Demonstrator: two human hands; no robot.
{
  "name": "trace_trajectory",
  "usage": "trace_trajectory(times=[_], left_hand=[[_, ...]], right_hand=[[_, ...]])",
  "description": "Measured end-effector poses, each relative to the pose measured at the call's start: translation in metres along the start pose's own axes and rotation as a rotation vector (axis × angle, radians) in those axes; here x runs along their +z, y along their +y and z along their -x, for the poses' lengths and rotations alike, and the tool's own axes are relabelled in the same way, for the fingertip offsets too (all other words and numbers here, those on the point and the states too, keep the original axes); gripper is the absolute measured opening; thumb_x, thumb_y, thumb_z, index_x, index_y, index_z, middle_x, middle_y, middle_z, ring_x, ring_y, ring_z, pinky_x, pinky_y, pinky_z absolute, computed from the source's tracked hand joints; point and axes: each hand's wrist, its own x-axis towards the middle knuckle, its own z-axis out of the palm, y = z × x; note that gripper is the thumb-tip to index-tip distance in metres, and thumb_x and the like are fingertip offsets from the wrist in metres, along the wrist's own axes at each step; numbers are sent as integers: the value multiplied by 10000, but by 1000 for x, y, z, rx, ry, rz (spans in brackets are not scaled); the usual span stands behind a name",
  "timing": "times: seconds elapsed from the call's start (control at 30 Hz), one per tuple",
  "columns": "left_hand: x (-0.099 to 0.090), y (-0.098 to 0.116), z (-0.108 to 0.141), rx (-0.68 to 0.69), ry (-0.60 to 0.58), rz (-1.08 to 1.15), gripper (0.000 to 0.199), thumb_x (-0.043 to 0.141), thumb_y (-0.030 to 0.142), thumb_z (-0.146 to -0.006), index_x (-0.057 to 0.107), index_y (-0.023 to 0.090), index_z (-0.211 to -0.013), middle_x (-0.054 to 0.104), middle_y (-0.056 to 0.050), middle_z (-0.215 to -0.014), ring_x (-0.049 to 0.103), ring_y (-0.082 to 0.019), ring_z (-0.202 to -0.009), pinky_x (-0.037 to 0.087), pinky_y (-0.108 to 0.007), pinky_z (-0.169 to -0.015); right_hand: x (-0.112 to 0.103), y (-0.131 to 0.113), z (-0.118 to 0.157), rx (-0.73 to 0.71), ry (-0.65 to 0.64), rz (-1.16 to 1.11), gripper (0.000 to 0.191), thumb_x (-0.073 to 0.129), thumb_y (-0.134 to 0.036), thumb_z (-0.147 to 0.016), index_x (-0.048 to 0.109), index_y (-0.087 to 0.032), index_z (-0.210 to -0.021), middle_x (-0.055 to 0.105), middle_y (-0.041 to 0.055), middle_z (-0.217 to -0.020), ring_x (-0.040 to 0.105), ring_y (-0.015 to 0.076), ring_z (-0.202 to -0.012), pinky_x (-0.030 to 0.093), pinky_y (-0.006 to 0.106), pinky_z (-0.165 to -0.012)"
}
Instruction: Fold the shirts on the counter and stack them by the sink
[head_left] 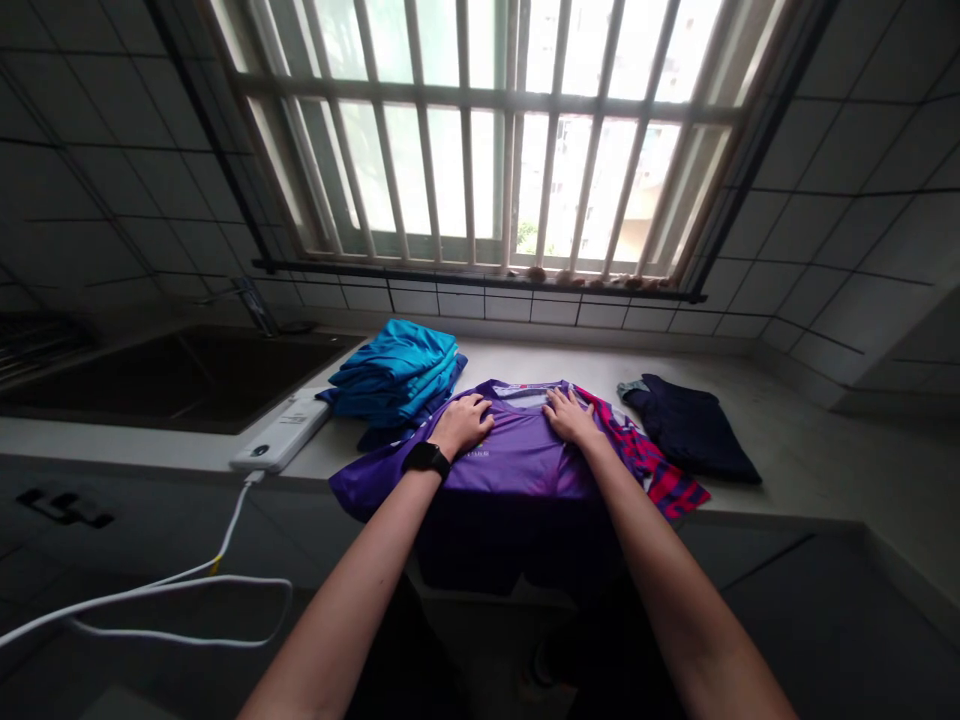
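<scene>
A purple T-shirt [517, 445] with a red-patterned sleeve lies spread on the counter, its collar toward the window and its lower part hanging over the front edge. My left hand [463, 424], below a black watch, rests flat on the shirt's left shoulder area with fingers outstretched. On the other side of the collar my right hand [570, 414] lies on the fabric, fingers apart. Neither hand grips the cloth. Close by on the left is a stack of folded blue clothes [397, 370]. A folded dark navy garment [694, 430] lies to the right.
A white power strip [281, 432] with a white cable [232, 530] sits left of the stack, beside a dark sink [172, 375] with a faucet [256, 305]. The white counter [810, 475] runs below a barred window [480, 95]. Small objects line the sill.
</scene>
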Motion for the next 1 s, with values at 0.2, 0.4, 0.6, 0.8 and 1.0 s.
trace_trajectory(times=[0.2, 0.4, 0.6, 0.8, 1.0], left_hand=[[6, -3, -4, -81, 12, 29, 431, 499, 316, -982, 703, 160, -1329, 646, -152, -1457, 579, -282, -1377, 444, -393, -1182], [4, -3, -5, -177, 5, -8, 380, 445, 306, -1006, 722, 167, -1226, 681, -134, -1388, 577, -262, -1357, 455, -365, -1152], [1, -3, -6, -169, -4, 55, 412, 424, 335, -1024, 667, 166, -1311, 677, -139, -1386, 624, -264, -1286, 485, -371, -1096], [6, -7, -8, -123, -2, 57, 407, 422, 302, -1018, 686, 160, -1294, 671, -134, -1408, 620, -248, -1298, 465, -354, -1120], [10, -9, -9, -108, 7, 39, 430, 406, 306, -1022, 693, 155, -1304, 667, -144, -1422, 620, -268, -1317, 486, -378, -1113]], right_hand=[[-9, 26, 28, 176, 53, 84, 606, 194, -410, -1095, 381, -242, -1646, 252, 117, -1752, 229, 353, -1609, 220, 727, -1232], [-8, 77, 43, 58, -7, 120, 589, 211, -330, -1095, 309, -261, -1672, 224, 54, -1762, 160, 277, -1635, 188, 685, -1264], [-30, 82, 65, 2, 184, 5, 559, 309, -186, -1033, 502, -134, -1555, 441, 144, -1661, 436, 236, -1512, 347, 366, -1235], [-34, 117, 123, 358, 180, 104, 472, 530, -416, -996, 714, -129, -1322, 691, 225, -1307, 689, 346, -1162, 528, 382, -950], [-31, 141, 142, 276, 330, 22, 264, 570, -300, -964, 804, -202, -1034, 764, 114, -1073, 724, 268, -1001, 510, 322, -824]])
